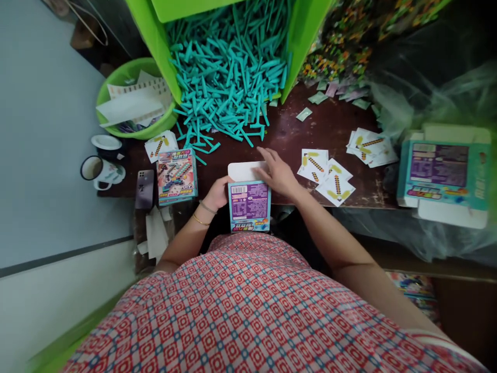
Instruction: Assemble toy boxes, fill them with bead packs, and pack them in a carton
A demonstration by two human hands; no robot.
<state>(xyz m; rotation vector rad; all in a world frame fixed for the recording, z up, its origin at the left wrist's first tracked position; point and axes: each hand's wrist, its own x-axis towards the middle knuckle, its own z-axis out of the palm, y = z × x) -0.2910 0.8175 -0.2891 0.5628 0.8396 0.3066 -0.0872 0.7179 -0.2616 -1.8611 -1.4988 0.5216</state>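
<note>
A small cardboard box [249, 204], purple and teal with a barcode on its face, is held against my body at the table's front edge. Its white end flap [243, 171] stands out at the far end. My left hand [218, 192] grips the box by its left side, the fingers partly hidden behind it. At the flap's right part lies my right hand [276, 173], its fingers stretched out and apart. Right of that hand lie several white cards [337, 186] printed with a pickaxe picture.
Teal plastic hammer-shaped pieces [229, 88] spill from a green bin [306, 46]. On the left are a finished-looking box [176, 176], a phone [145, 189], an enamel mug [101, 172] and a green basket [101, 98]. Flattened boxes [471, 171] lie right, with more cards [370, 147].
</note>
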